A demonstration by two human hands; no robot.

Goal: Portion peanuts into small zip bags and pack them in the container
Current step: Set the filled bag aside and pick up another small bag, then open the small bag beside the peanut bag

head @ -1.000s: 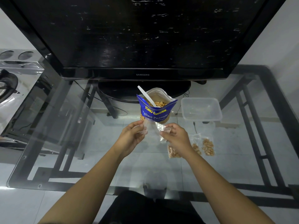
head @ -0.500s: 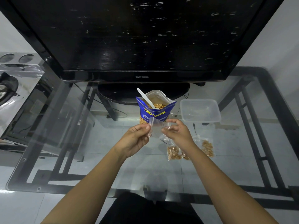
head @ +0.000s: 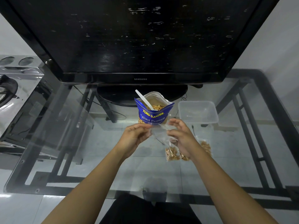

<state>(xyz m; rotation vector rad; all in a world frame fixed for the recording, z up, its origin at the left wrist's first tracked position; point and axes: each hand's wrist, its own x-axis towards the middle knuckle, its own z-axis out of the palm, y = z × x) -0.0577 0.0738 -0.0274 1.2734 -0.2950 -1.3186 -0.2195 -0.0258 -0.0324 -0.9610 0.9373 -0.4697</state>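
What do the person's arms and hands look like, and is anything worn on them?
The left forearm and the right forearm are bare as far as the picture's edge; no sleeve shows. The left hand and the right hand wear no glove, and no watch, bracelet or ring can be seen. A black garment shows between the arms at the bottom edge.

One head-worn, wide-angle view looks forward and down from the near edge of the glass table point(head: 100, 159), close above it, facing the television point(head: 140, 38) at its far edge.
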